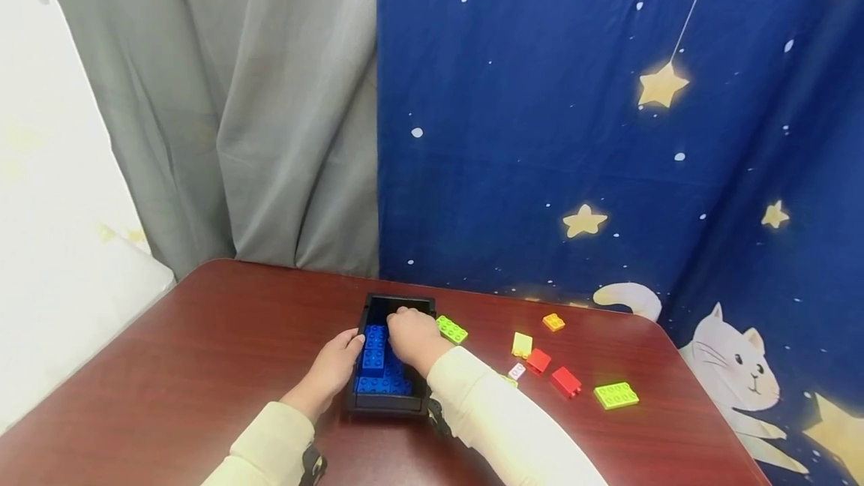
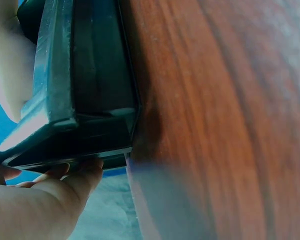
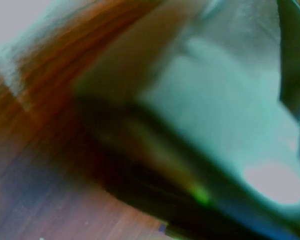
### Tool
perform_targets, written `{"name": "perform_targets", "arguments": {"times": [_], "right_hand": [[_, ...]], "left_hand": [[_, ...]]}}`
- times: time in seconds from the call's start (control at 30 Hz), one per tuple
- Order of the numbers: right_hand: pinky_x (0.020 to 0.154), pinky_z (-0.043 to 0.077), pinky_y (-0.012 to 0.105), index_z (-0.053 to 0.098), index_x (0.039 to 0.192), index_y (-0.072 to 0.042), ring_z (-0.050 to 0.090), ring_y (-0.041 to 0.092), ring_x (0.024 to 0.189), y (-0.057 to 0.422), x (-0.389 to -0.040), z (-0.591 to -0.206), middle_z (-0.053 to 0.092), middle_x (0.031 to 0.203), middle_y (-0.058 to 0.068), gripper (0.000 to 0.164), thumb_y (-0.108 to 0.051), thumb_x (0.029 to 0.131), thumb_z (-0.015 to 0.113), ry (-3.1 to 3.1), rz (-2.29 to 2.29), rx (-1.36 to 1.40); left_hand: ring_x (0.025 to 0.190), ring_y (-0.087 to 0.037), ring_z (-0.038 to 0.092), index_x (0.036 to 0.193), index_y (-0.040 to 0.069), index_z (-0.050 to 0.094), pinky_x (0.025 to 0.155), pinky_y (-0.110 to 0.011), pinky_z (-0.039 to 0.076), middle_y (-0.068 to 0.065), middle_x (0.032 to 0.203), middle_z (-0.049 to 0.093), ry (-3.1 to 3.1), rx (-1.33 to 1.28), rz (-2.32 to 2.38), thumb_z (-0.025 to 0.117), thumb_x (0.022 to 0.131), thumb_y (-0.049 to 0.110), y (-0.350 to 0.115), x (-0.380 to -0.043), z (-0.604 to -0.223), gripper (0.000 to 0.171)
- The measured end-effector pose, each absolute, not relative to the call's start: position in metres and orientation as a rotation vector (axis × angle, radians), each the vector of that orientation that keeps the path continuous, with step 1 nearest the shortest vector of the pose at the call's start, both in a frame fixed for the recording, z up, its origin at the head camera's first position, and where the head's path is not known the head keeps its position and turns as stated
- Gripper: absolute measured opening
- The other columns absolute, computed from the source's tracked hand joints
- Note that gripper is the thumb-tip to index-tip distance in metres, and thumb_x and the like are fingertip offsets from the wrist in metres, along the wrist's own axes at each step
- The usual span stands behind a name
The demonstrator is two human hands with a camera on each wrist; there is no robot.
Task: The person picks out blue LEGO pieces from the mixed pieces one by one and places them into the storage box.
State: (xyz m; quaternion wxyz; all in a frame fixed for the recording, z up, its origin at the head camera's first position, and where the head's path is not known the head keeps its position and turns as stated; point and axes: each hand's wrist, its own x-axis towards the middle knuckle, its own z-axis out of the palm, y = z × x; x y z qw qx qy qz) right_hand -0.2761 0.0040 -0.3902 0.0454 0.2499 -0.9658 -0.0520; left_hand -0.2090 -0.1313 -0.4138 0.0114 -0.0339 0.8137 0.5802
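A black open-topped box (image 1: 390,402) stands on the table with blue toy building bricks (image 1: 383,384) inside, some stacked along its left wall. My left hand (image 1: 335,366) grips that wall, its thumb at the rim. In the left wrist view, the left hand's fingers (image 2: 85,180) lie against the box's outer side. My right hand (image 1: 415,337) reaches down into the box over the bricks, its fingers bent. Its fingertips are hidden, so whether it holds a brick cannot be seen. The right wrist view is blurred and mostly filled by the sleeve (image 3: 220,110).
Right of the box lie a lime green brick (image 1: 451,329), a pale yellow brick (image 1: 522,345), two red bricks (image 1: 565,382), a small pink piece (image 1: 516,371), an orange brick (image 1: 553,322) and another lime brick (image 1: 616,395). Curtains hang behind the brown table (image 1: 223,351).
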Motion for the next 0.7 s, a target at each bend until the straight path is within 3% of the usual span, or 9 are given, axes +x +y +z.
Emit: {"name": "perform_targets", "arguments": {"times": [0.17, 0.37, 0.57, 0.7], "right_hand": [[0.08, 0.057, 0.037, 0.067, 0.117, -0.011, 0.064, 0.019, 0.096, 0.003, -0.278, -0.389, 0.067, 0.106, 0.006, 0.028, -0.027, 0.095, 0.06, -2.969, -0.133, 0.738], [0.092, 0.053, 0.035, 0.062, 0.128, -0.008, 0.06, 0.02, 0.114, 0.016, -0.268, -0.38, 0.063, 0.124, 0.007, 0.038, -0.024, 0.093, 0.063, -2.909, 0.041, 0.811], [0.098, 0.049, 0.035, 0.06, 0.131, -0.01, 0.057, 0.019, 0.119, 0.047, -0.241, -0.37, 0.06, 0.129, 0.006, 0.042, -0.026, 0.093, 0.064, -2.796, 0.243, 0.929], [0.099, 0.048, 0.038, 0.057, 0.134, -0.013, 0.055, 0.021, 0.122, 0.074, -0.221, -0.365, 0.058, 0.132, 0.005, 0.045, -0.029, 0.092, 0.065, -2.745, 0.289, 0.98]], "left_hand": [[0.129, -0.045, 0.041, 0.141, -0.009, 0.038, 0.105, -0.06, 0.035, -0.03, 0.139, 0.045, 2.559, -0.09, 1.785, 0.034, 0.105, 0.023, -0.131, -0.216, -0.417, 0.048], [0.129, -0.047, 0.041, 0.14, -0.011, 0.038, 0.104, -0.061, 0.035, -0.031, 0.138, 0.045, 2.588, -0.07, 1.747, 0.034, 0.105, 0.02, -0.132, -0.224, -0.416, 0.046], [0.133, -0.05, 0.033, 0.142, -0.014, 0.031, 0.106, -0.061, 0.032, -0.035, 0.144, 0.035, 2.605, -0.087, 1.68, 0.035, 0.104, 0.02, -0.138, -0.228, -0.415, 0.051], [0.132, -0.05, 0.035, 0.141, -0.014, 0.032, 0.105, -0.061, 0.034, -0.036, 0.144, 0.035, 2.633, -0.084, 1.632, 0.037, 0.104, 0.02, -0.144, -0.227, -0.413, 0.051]]}}
